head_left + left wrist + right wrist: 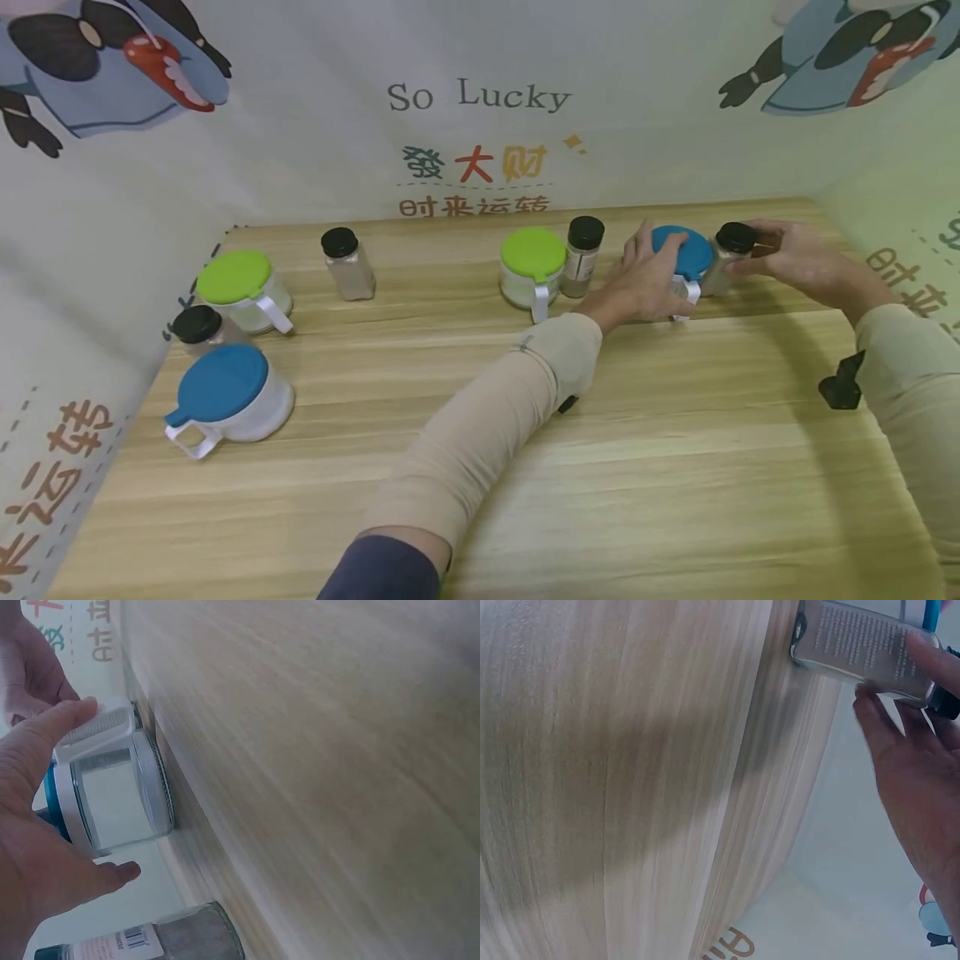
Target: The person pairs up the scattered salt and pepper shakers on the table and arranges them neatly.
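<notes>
At the back right of the table, my left hand (643,279) grips a clear seasoning jar (116,799) with a blue lid (692,252) and a white handle. Its thumb lies along the handle side while the fingers go round the lid. Close against that jar's right side stands a spice bottle (862,649) with a black cap (736,237), which my right hand (806,260) pinches between thumb and fingers. Printed text covers the bottle's side in the right wrist view. Left of my left hand are another black-capped bottle (581,265) and a green-lidded jar (528,279), side by side.
At the table's left are a green-lidded jar (238,287), a black-capped bottle (198,327) and a blue-lidded jar (225,387), close together. One more spice bottle (350,271) stands apart near the back. A printed cloth (480,50) hangs behind the wooden table (637,483).
</notes>
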### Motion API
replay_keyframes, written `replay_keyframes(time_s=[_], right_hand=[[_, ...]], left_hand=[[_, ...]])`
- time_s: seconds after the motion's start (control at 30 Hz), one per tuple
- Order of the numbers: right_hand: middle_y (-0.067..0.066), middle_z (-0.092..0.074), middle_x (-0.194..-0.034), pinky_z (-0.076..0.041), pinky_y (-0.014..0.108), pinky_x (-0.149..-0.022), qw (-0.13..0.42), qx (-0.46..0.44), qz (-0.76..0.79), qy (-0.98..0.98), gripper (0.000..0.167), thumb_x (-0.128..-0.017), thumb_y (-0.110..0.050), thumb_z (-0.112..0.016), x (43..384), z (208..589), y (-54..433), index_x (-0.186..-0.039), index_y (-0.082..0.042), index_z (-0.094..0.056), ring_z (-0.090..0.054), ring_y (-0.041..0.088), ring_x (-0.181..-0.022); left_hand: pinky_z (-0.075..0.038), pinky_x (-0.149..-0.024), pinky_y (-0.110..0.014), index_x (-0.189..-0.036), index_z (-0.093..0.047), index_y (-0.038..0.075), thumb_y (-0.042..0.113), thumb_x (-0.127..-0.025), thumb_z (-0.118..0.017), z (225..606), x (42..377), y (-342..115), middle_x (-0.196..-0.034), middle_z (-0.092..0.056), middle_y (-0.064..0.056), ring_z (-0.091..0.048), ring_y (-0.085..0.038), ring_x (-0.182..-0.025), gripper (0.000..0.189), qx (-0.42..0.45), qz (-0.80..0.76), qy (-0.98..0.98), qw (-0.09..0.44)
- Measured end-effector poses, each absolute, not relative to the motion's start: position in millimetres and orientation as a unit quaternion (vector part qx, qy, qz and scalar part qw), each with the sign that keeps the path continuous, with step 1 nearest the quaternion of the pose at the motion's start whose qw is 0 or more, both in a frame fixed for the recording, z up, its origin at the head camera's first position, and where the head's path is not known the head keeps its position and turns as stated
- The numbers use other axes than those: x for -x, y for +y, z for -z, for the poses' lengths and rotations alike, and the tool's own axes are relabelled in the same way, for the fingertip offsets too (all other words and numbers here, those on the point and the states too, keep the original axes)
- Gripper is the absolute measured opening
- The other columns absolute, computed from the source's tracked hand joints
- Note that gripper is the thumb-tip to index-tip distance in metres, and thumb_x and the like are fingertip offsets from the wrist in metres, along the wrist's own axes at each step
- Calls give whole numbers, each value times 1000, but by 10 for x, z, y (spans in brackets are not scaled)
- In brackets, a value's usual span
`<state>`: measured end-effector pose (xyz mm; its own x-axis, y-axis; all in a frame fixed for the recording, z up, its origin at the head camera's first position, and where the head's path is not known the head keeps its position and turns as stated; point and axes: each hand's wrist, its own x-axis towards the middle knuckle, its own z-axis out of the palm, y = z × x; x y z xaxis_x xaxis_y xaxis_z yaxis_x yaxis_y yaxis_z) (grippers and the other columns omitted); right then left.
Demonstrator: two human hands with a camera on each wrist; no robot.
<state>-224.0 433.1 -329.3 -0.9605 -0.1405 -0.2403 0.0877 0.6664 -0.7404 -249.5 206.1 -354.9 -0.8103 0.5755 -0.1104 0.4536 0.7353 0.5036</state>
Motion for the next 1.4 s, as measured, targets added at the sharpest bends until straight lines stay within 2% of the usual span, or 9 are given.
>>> replay_keyframes(time_s=[0.3, 0.53, 0.67, 0.9, 1.03, 1.13, 1.23, 1.33, 1.4], right_hand=[[32, -40, -150, -34, 63, -106, 121, -2, 409, 905, 76, -100, -27, -69, 2168, 3422, 4258, -157, 2, -28, -44, 41, -131], [21, -48, -142, -41, 54, -103, 118, 1, 406, 906, 72, -102, -26, -66, 2114, 3470, 4305, -157, 2, -29, -51, -4, -101], [13, -49, -139, -46, 35, -96, 112, 6, 401, 909, 71, -102, -24, -64, 2153, 3434, 4311, -158, 2, -27, -50, -10, -98], [-11, -56, -119, -48, 19, -85, 109, 2, 412, 905, 73, -102, -25, -65, 2200, 3406, 4297, -157, 4, -27, -53, -10, -95], [8, -55, -136, -45, 37, -99, 105, -3, 414, 904, 77, -102, -27, -64, 2225, 3395, 4268, -160, 1, -21, -53, 5, -110], [23, -30, -159, -29, 54, -113, 89, -2, 439, 894, 80, -103, -22, -60, 2233, 3391, 4241, -162, -2, -10, -38, 26, -140], [11, -27, -164, -27, 35, -114, 26, 7, 476, 879, 68, -105, -14, -53, 2210, 3354, 4247, -163, -12, -18, -22, 26, -149], [-8, -52, -143, -34, 16, -97, -91, -15, 512, 854, 46, -105, -10, -49, 2185, 3252, 4241, -149, -20, -48, -44, 10, -130], [-19, -58, -123, -34, 16, -95, -172, -41, 521, 835, 34, -105, -11, -48, 2174, 3163, 4199, -133, -24, -61, -50, 3, -115]], left_hand=[[-17, -119, -36, -163, -11, 34, 59, -89, -71, 3581, 2468, 2035, -168, 9, -6, -1, -18, -153, 99, -302, -152, 934, 114], [-25, -115, -28, -163, -15, 32, 56, -88, -72, 3604, 2435, 2093, -167, -3, -3, -10, -14, -150, 97, -306, -163, 932, 106], [-36, -106, -25, -162, -17, 33, 54, -86, -76, 3583, 2460, 2113, -166, -5, -2, -18, -11, -147, 98, -295, -184, 932, 100], [-41, -98, -22, -162, -17, 33, 52, -83, -79, 3573, 2484, 2162, -164, -6, -3, -23, -11, -143, 102, -277, -193, 936, 101], [-25, -114, -29, -163, -9, 31, 54, -85, -77, 3596, 2473, 2161, -165, 4, -9, -9, -18, -150, 106, -277, -174, 940, 95], [-7, -120, -42, -164, 2, 30, 61, -84, -74, 3633, 2456, 2114, -166, 18, -10, 10, -23, -152, 114, -289, -142, 944, 75], [-1, -120, -49, -164, 4, 27, 70, -84, -68, 3599, 2446, 2058, -165, 21, -9, 18, -23, -151, 115, -307, -118, 943, 40], [-4, -121, -44, -164, 0, 22, 75, -86, -59, 3480, 2428, 2046, -167, 11, -6, 11, -21, -152, 110, -326, -111, 939, 10], [-6, -120, -36, -163, 0, 18, 75, -89, -54, 3384, 2399, 2049, -167, 1, -4, 4, -18, -152, 108, -343, -108, 933, 1]])
